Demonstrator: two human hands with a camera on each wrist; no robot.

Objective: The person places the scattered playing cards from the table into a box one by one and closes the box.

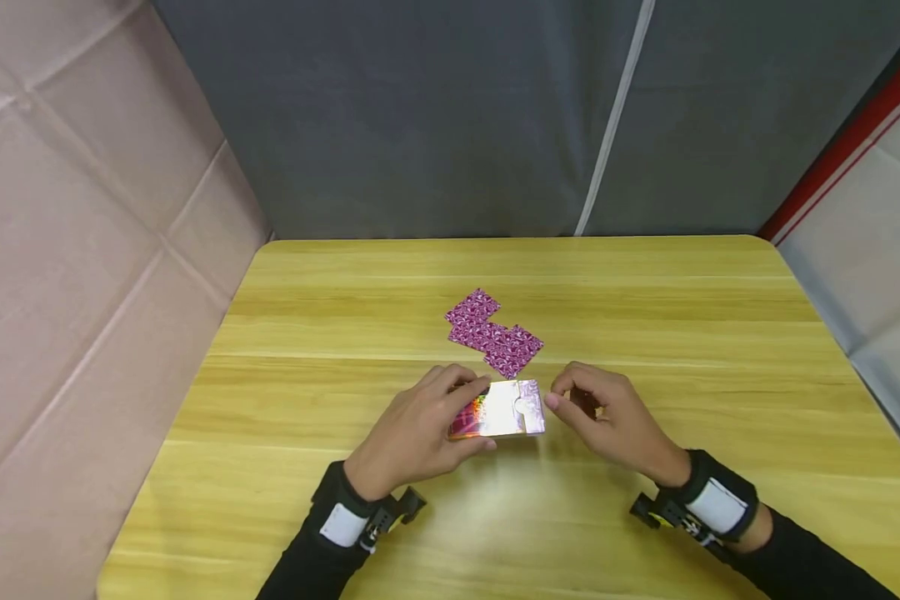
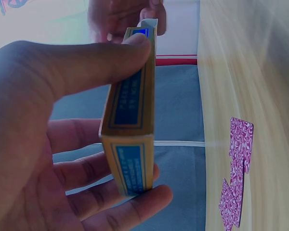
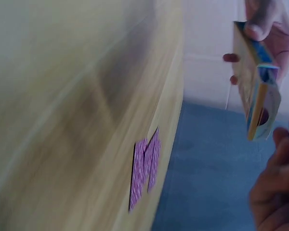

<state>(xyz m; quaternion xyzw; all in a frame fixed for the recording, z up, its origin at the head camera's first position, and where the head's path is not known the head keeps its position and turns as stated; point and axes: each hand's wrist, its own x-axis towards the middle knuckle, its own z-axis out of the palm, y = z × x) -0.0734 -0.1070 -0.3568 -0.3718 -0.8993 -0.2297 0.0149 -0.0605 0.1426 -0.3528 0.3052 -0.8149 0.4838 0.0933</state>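
My left hand (image 1: 420, 429) grips a shiny card box (image 1: 498, 410) just above the wooden table (image 1: 682, 333), thumb on one face and fingers under the other. In the left wrist view the box (image 2: 130, 120) shows gold edges with blue panels. My right hand (image 1: 607, 417) is at the box's right end, its curled fingers pinching the open flap (image 2: 147, 22). The right wrist view shows that flap (image 3: 269, 108) standing open close to my fingertips (image 3: 284, 144). A few pink-backed cards (image 1: 495, 333) lie overlapping, face down, just beyond the box.
The yellow wooden table is enclosed by a grey cloth backdrop (image 1: 450, 117) behind, a pink panel (image 1: 82, 250) at the left and a white panel (image 1: 885, 250) at the right. Both wrists wear black camera straps.
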